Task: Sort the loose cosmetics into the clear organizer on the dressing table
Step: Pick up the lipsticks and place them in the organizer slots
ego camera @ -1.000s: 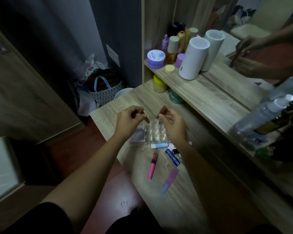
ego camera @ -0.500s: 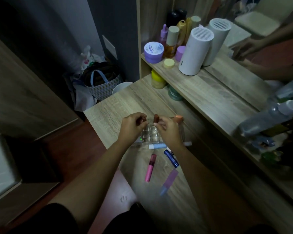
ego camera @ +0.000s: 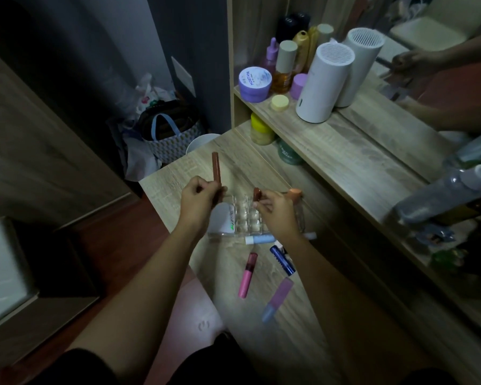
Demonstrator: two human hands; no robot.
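Note:
The clear organizer [ego camera: 243, 218] with small square cells stands on the dressing table [ego camera: 295, 334]. My left hand [ego camera: 199, 202] grips a long brown lip tube [ego camera: 216, 166] that points upward, just left of the organizer. Over the organizer's right cells my right hand [ego camera: 277, 215] pinches a short brown lipstick [ego camera: 257, 194] upright. An orange-capped tube [ego camera: 294, 194] stands behind that hand. In front of the organizer lie a light blue stick [ego camera: 260, 239], a pink tube [ego camera: 247, 275], a dark blue tube [ego camera: 282, 259] and a lilac tube [ego camera: 278, 298].
A raised shelf [ego camera: 345, 151] to the right carries a white cylinder [ego camera: 324, 83], a purple jar [ego camera: 254, 83], bottles and a mirror. Clear spray bottles [ego camera: 442, 195] lie at far right. A yellow-lidded jar [ego camera: 261, 129] and a green jar [ego camera: 288, 155] sit under the shelf. Bags [ego camera: 164, 134] crowd the floor.
My hands have moved apart. The left hand now holds the long brown tube upright to the left, and the right hand has lowered the short lipstick over the organizer's right cells.

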